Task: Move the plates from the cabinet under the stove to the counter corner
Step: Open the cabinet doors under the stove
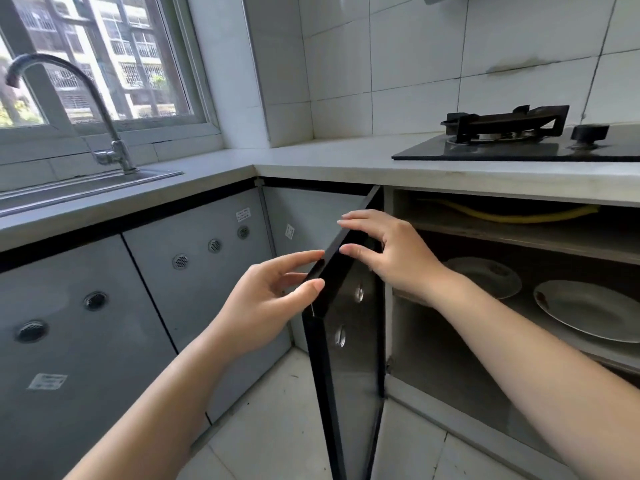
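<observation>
Under the stove [512, 133], in the head view, the cabinet stands open. Its black-framed cabinet door [346, 341] is swung out towards the camera, edge-on between the two arms.

The left hand [273, 299] is nearly flat. Its fingers are almost straight, and the thumb tip and forefinger tip just touch the door's outer top corner without closing round it. The right hand [391, 251] straddles the door's top edge. Its fingers reach over to the far face and the thumb sits on the near side in a loose pinch.

Both plates rest flat on the shelf [519, 303] inside the cabinet. The nearer plate [588, 310] is at the front right. The farther plate [485, 275] lies behind it, just beyond the right wrist, and the two look close together, perhaps overlapping.

From the right hand the plates lie down and to the right, with nothing between. From the left hand the door itself bars the way, so the right hand is much the better placed to reach in first.

The counter corner [287, 157] lies up and to the left of the door, beside the sink [86, 185]. A lifted plate would, I judge, have to travel up and over the door's top edge.
</observation>
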`<act>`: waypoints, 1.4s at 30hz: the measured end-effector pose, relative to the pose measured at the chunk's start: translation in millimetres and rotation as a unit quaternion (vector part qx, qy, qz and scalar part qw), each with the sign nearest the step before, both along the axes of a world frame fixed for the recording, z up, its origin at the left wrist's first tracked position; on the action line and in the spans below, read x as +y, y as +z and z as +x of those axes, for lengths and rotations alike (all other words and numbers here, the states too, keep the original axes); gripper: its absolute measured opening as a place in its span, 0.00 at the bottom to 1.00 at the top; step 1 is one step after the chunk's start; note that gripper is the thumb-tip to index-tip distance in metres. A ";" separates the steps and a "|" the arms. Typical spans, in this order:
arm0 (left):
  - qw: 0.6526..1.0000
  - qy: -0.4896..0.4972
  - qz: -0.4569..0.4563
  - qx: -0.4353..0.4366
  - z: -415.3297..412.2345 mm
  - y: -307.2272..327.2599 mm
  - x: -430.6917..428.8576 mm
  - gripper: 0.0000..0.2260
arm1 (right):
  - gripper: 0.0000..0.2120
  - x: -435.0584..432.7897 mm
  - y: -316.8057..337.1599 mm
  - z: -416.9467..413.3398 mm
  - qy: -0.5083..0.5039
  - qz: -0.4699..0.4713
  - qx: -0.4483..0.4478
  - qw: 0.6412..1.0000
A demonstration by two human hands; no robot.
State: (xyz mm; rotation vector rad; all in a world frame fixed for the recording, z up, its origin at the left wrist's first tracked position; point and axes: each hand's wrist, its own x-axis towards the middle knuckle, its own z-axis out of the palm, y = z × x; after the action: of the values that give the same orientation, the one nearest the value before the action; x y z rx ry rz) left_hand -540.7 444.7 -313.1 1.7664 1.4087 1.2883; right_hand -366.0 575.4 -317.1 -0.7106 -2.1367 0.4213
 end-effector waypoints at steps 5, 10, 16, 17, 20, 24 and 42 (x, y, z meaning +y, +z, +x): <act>0.999 0.031 0.000 0.006 -24.2 -0.9 0.0 0.15 | 0.14 18.5 -2.6 -19.6 0.010 0.004 -0.004 1.000; 0.994 0.103 0.017 0.028 -53.6 -3.4 1.6 0.13 | 0.15 27.4 -13.5 -49.8 0.008 0.037 0.032 0.999; 0.983 0.173 0.033 0.056 -77.6 -6.2 9.4 0.12 | 0.15 37.8 -20.6 -81.4 -0.016 0.057 0.052 0.997; 0.982 0.174 0.033 0.058 -80.0 -5.8 10.5 0.12 | 0.15 39.2 -21.5 -84.6 -0.018 0.056 0.057 0.997; 0.978 0.191 0.049 0.072 -85.6 -6.4 14.4 0.10 | 0.16 42.9 -23.0 -91.2 -0.019 0.058 0.060 0.996; 0.969 0.208 0.086 0.101 -80.1 -9.1 14.3 0.12 | 0.17 44.6 -24.6 -93.9 -0.017 0.064 0.069 0.995; 0.867 0.213 0.109 0.436 41.3 4.4 20.4 0.23 | 0.24 26.8 -43.0 57.7 -0.044 -0.013 0.045 0.998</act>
State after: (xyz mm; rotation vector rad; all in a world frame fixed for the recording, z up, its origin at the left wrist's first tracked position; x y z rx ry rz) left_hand -499.4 465.1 -308.8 2.4518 2.3190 0.8552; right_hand -308.3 602.3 -360.1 -0.7818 -2.0111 0.4264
